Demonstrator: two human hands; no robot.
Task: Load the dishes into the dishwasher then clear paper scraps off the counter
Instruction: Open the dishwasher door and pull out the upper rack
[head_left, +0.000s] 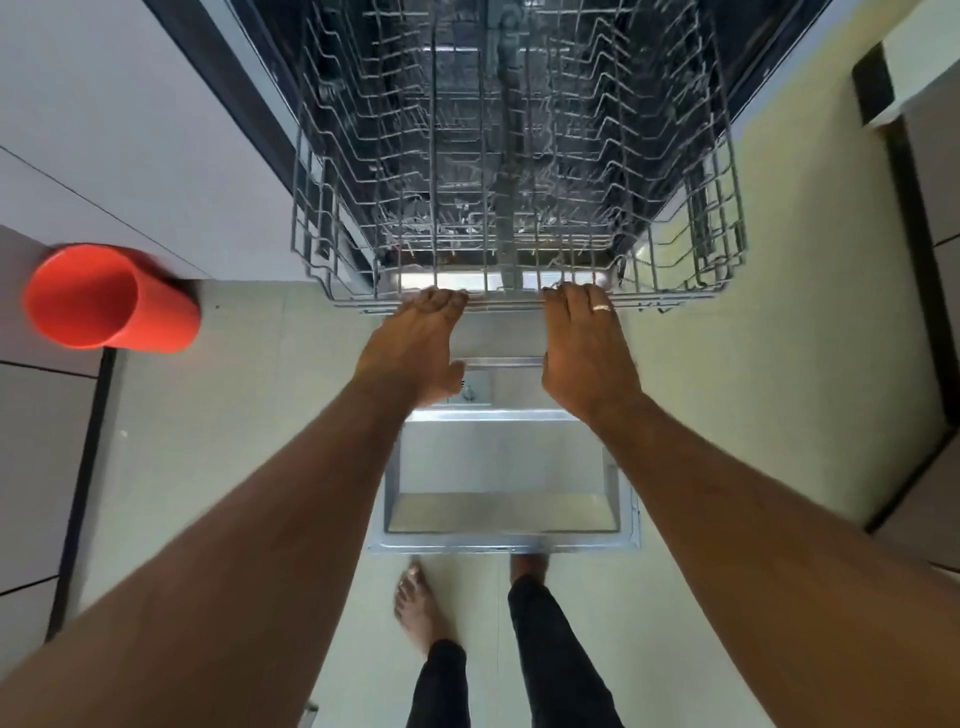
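At far left I see a red cup (104, 296) standing on the counter (31, 395) edge, well apart from both hands. My view looks straight down two bare arms reaching forward. The left hand (410, 348) is palm down, fingers curled over the front rail of the wire rack (519, 208). The right hand (587, 348), wearing a ring, grips the same rail beside it. The rack holds no dishes and sticks out above the open dishwasher door (504, 467).
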